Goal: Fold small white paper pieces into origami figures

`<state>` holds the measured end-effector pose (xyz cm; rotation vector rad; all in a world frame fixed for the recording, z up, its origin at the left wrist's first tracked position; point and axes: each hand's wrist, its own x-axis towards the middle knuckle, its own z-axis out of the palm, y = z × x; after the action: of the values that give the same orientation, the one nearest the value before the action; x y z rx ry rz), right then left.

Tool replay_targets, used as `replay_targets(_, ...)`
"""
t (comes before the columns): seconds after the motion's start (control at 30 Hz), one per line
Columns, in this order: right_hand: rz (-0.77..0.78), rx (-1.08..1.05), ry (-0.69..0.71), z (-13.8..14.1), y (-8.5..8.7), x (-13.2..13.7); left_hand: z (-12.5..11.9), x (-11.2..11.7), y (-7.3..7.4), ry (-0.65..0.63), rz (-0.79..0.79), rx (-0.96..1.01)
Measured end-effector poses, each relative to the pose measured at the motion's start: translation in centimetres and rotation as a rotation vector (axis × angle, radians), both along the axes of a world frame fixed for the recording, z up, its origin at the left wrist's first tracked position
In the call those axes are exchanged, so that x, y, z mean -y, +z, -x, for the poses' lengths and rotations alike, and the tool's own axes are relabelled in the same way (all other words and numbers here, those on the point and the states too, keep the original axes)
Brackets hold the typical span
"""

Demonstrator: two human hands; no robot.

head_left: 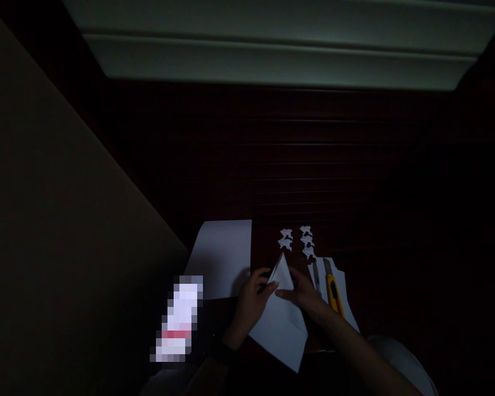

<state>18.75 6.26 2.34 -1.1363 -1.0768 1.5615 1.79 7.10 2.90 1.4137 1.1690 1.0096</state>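
Observation:
A white sheet of paper (281, 319) lies at an angle near the table's front, its far end folded to a point. My left hand (253, 297) grips the left edge of the folded part, thumb on top. On the opposite edge my right hand (303, 291) holds the same sheet, its thumb reaching in over the paper. Fingers of both hands are partly hidden beneath the sheet. Beyond the point sit several small folded paper figures (308, 241) in two columns.
A larger white sheet (226, 256) lies at the back left. To the right, a yellow box cutter (334, 294) and a pen (316, 278) rest on more paper (348, 300). A bright, pixelated screen-like shape (180, 316) is at lower left. A wall (66, 220) rises on the left.

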Motion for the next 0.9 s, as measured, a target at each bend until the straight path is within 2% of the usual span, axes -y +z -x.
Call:
replay_targets(0.2, 0.008, 0.056, -0.168, -0.30, -0.22, -0.50, 0.07, 0.24, -0.62, 0.019, -0.101, -0.230)
replay_targets(0.33, -0.029, 0.074, -0.234, -0.10, -0.48, -0.40, -0.23, 0.68, -0.62, 0.010, -0.213, -0.291)
replay_targets(0.53, -0.016, 0.106, -0.255, -0.08, -0.32, -0.27, -0.37, 0.73, -0.35, -0.005, -0.222, -0.229)
replay_targets(0.9, -0.027, 0.018, -0.276, -0.05, -0.35, -0.22, -0.48, 0.52, -0.17, -0.046, -0.096, -0.090)
